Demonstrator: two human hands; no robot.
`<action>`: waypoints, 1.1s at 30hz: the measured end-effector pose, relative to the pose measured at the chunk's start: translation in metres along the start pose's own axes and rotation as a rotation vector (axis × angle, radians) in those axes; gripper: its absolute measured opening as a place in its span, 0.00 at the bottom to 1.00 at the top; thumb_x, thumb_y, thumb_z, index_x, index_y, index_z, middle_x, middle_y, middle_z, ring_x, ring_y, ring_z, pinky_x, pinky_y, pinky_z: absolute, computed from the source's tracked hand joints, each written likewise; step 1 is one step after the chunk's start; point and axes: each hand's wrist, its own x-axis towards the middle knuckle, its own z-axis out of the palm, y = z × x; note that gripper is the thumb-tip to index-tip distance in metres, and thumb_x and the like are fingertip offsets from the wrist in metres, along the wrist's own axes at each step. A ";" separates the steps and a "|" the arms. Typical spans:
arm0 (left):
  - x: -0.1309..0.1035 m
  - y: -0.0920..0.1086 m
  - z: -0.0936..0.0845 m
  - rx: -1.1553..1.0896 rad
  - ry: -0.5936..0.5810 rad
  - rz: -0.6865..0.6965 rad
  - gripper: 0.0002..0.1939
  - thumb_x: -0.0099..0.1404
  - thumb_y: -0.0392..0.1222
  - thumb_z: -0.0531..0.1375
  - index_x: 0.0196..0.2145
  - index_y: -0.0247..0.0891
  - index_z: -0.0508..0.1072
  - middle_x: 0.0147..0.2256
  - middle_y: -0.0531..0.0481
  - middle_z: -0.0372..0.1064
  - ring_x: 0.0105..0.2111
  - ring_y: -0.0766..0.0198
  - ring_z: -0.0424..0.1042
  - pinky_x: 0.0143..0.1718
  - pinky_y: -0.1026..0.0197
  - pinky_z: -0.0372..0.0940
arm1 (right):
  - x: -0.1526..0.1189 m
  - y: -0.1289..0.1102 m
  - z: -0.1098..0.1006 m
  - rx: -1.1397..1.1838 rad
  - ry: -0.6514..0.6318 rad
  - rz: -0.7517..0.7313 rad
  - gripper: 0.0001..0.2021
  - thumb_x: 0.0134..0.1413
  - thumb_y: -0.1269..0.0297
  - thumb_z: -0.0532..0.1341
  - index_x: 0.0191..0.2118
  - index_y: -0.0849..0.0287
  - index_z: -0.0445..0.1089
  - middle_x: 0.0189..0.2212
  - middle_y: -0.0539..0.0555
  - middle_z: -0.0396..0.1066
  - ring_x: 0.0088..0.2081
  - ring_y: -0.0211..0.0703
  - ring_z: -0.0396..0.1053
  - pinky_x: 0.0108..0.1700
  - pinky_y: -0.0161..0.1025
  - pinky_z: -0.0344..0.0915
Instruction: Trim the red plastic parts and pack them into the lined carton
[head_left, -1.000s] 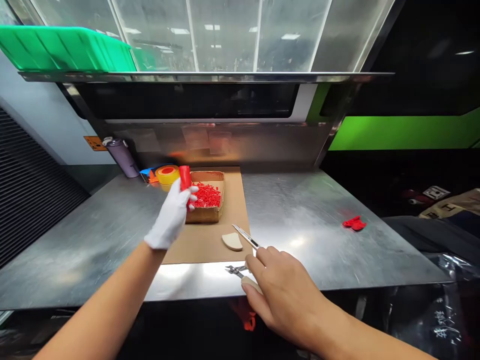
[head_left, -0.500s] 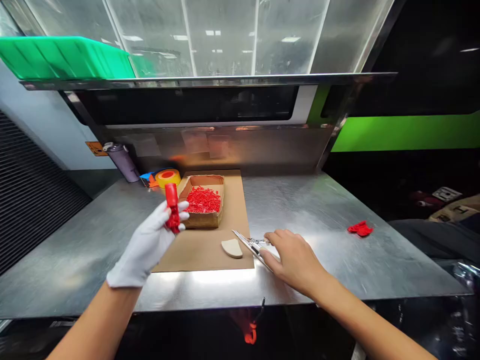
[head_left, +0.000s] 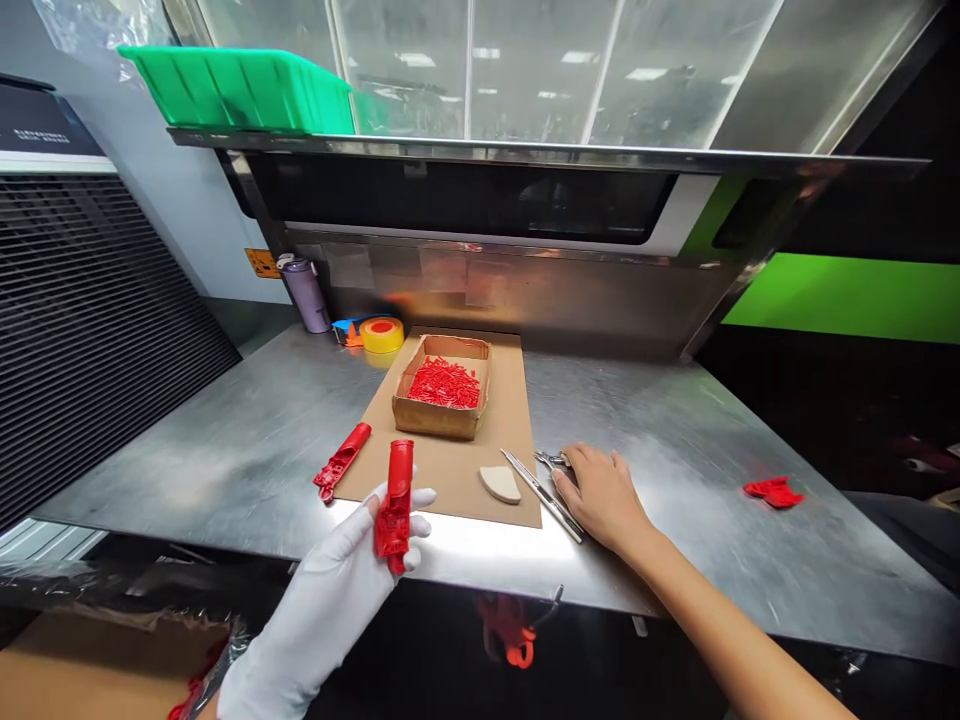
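My left hand (head_left: 349, 570), in a white glove, is closed around a red plastic part (head_left: 394, 505) with a tube-like upper end, held upright above the table's front edge. A similar red part (head_left: 343, 460) lies on the table, left of the cardboard sheet. My bare right hand (head_left: 606, 497) rests low over the table with its fingers curled on metal pliers (head_left: 553, 459); the palm hides their handles. Close by on its left lie a slim silver pointed tool (head_left: 541, 494) and a pale fan-shaped piece (head_left: 499, 484).
A cardboard box (head_left: 435, 418) of small red pieces (head_left: 446, 383) stands on the cardboard sheet (head_left: 515, 400). Behind are yellow tape (head_left: 382, 335) and a purple bottle (head_left: 307, 298). More red plastic (head_left: 774, 491) lies right. A green bin (head_left: 240, 92) sits on the overhead shelf.
The view has swung left. My left hand has come lower and nearer with the red part, uncovering the second one on the table. My right hand has shifted off the slim pointed tool, onto the pliers.
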 end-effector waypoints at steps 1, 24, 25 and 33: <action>-0.002 -0.002 -0.001 0.006 -0.001 0.004 0.18 0.68 0.47 0.60 0.45 0.28 0.78 0.45 0.36 0.71 0.39 0.57 0.67 0.35 0.59 0.68 | 0.000 0.001 0.002 -0.004 -0.001 -0.004 0.15 0.66 0.64 0.51 0.53 0.64 0.66 0.55 0.64 0.68 0.58 0.57 0.63 0.64 0.64 0.43; -0.023 -0.022 -0.008 0.012 0.071 -0.159 0.16 0.68 0.44 0.60 0.50 0.35 0.77 0.54 0.37 0.69 0.45 0.52 0.67 0.34 0.57 0.70 | -0.039 -0.088 -0.044 0.174 -0.017 -0.437 0.09 0.63 0.70 0.56 0.43 0.58 0.73 0.39 0.56 0.70 0.41 0.47 0.68 0.39 0.41 0.61; -0.024 -0.022 -0.009 0.013 0.065 -0.165 0.17 0.68 0.44 0.59 0.51 0.35 0.76 0.55 0.37 0.69 0.44 0.53 0.67 0.35 0.56 0.70 | -0.038 -0.086 -0.044 0.158 -0.028 -0.433 0.09 0.63 0.70 0.56 0.44 0.58 0.73 0.40 0.56 0.70 0.41 0.47 0.68 0.40 0.42 0.61; -0.025 -0.029 -0.013 -0.027 -0.050 -0.165 0.16 0.69 0.50 0.58 0.48 0.38 0.75 0.42 0.42 0.71 0.32 0.62 0.65 0.33 0.57 0.66 | -0.015 -0.065 -0.035 -0.089 -0.076 -0.215 0.10 0.63 0.67 0.58 0.47 0.62 0.72 0.46 0.61 0.70 0.47 0.53 0.66 0.48 0.44 0.61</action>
